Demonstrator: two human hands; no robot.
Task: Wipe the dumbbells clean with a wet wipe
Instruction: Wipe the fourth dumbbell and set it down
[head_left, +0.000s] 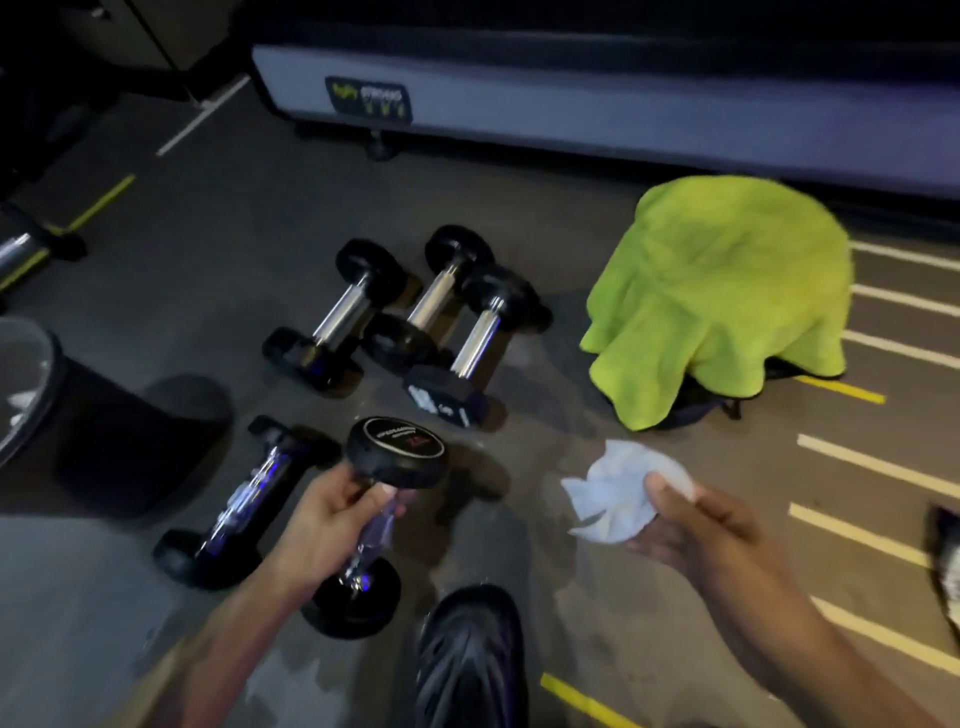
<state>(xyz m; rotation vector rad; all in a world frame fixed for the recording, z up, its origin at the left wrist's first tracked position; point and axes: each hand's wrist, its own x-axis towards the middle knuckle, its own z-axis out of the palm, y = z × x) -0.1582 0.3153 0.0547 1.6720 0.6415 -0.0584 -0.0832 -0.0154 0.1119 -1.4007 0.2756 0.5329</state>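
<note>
**gymrat_remote:** ok so what's the room like from your feed?

**me:** Dim gym floor (218, 270), dark grey rubbery stuff with white stripes on the right and a few yellow marks. I've got a grey machine base (571, 98) running across the top with a label I can't read, way too blurry. A bright green towel (727, 291) is draped over something dark, no idea what's under it.

**gymrat_remote:** and the hands?

**me:** My left hand (332, 525) is curled round the chrome handle of the dumbbell (395, 452) I'm holding, tilted up with its top head facing me and its lower head down by the floor. The right hand (691, 525) pinches the crumpled white wet wipe (618, 493) between thumb and fingers, well off to the side of that dumbbell and not touching it.

**gymrat_remote:** the other weights?

**me:** Three dumbbells (431, 312) are lying bunched together past it, and one more dumbbell (244, 504) is on the floor just left of my left hand. A black bin (31, 384) is cut off at the left edge, a dark shoe (467, 660) at the bottom, and something at the right edge I can't make out.
</note>
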